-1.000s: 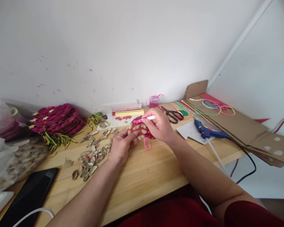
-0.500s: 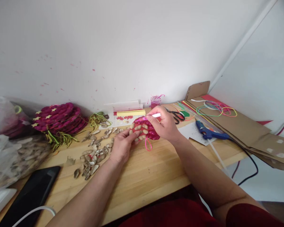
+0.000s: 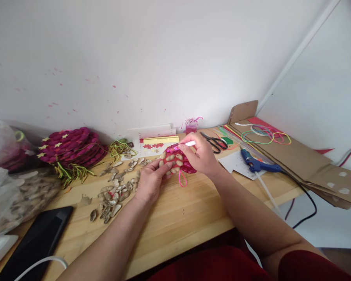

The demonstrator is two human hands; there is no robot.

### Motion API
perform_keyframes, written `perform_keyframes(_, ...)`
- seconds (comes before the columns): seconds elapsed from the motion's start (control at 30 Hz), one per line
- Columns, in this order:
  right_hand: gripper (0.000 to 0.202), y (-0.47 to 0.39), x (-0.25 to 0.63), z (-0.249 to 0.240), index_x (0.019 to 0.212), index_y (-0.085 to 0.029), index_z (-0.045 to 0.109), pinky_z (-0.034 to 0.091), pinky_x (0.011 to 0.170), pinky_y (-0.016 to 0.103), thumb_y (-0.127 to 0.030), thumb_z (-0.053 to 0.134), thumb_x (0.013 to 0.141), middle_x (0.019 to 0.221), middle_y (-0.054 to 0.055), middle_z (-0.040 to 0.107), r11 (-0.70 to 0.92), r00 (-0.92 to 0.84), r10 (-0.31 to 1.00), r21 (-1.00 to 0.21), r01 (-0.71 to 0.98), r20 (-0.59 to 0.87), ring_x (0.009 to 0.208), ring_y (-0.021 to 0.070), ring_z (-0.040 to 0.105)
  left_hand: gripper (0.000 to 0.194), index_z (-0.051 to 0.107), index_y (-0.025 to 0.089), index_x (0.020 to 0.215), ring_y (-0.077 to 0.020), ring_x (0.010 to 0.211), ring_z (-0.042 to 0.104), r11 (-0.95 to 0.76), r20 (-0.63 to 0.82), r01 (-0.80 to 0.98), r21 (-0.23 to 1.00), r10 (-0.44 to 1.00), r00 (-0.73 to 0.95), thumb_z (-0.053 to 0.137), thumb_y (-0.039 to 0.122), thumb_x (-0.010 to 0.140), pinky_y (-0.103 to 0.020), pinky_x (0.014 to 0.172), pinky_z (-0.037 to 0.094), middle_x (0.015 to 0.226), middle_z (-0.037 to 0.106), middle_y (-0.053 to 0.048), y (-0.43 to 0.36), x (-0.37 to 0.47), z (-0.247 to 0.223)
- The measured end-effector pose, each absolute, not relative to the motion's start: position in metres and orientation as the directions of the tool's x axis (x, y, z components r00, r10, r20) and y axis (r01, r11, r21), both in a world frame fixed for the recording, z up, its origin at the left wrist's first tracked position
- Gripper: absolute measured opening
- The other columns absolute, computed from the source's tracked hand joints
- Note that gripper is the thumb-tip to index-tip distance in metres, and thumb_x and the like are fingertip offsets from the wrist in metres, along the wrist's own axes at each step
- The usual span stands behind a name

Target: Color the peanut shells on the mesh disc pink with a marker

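Near the middle of the table is a round red piece (image 3: pixel 175 163) covered with peanut shells, partly painted shiny magenta on its right and upper side. A pink cord loop (image 3: pixel 182 179) hangs from its lower edge. My left hand (image 3: pixel 152 178) grips the piece at its left edge, thumb on top. In my right hand (image 3: pixel 201 153) is a white-handled brush (image 3: pixel 190 143), pinched between thumb and fingers, its pink-coated tip touching the shells at the upper edge. My right hand hides part of the painted side.
Loose shells (image 3: pixel 114 195) and a phone (image 3: pixel 36 242) lie left, near a stack of magenta pieces (image 3: pixel 71 146). A paint cup (image 3: pixel 191 125) stands behind. Scissors (image 3: pixel 216 143), a blue glue gun (image 3: pixel 259 165) and cardboard (image 3: pixel 295 160) are at right.
My right hand and the brush have shifted slightly left and down along the shells. The whole view has moved a little.
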State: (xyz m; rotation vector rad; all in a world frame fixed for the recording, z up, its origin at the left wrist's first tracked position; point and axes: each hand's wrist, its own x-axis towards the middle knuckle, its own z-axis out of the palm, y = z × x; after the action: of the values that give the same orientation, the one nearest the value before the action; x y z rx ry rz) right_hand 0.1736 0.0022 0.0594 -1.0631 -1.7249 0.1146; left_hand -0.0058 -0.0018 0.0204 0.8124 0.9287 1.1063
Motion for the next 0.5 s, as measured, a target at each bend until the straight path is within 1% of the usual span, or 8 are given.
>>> perform_keyframes(0.3, 0.008, 0.0054, 0.1781, 0.0577, 0.091, -0.024, 0.064, 0.052, 0.081, 0.036, -0.030, 0.064, 0.097, 0.090, 0.003, 0.073, 0.582, -0.019, 0.710, -0.572, 0.578, 0.704, 0.087, 0.0201, 0.067, 0.048, 0.083, 0.014, 0.085, -0.0130, 0.068, 0.065, 0.256, -0.203, -0.373, 0.892, 0.963, 0.175, 0.102, 0.037, 0.046, -0.022, 0.059, 0.049, 0.082, 0.078, -0.006, -0.0033, -0.0057, 0.0233)
perform_keyframes(0.5, 0.008, 0.0045, 0.1781, 0.0579, 0.091, -0.024, 0.064, 0.052, 0.080, 0.035, -0.030, 0.064, 0.097, 0.088, 0.002, 0.072, 0.579, 0.009, 0.698, -0.572, 0.581, 0.716, 0.085, 0.0197, 0.067, 0.043, 0.083, 0.015, 0.083, -0.0123, 0.065, 0.064, 0.246, -0.195, -0.364, 0.898, 0.965, 0.173, 0.100, 0.037, 0.050, -0.021, 0.058, 0.049, 0.076, 0.076, -0.005, -0.0028, -0.0060, 0.0212)
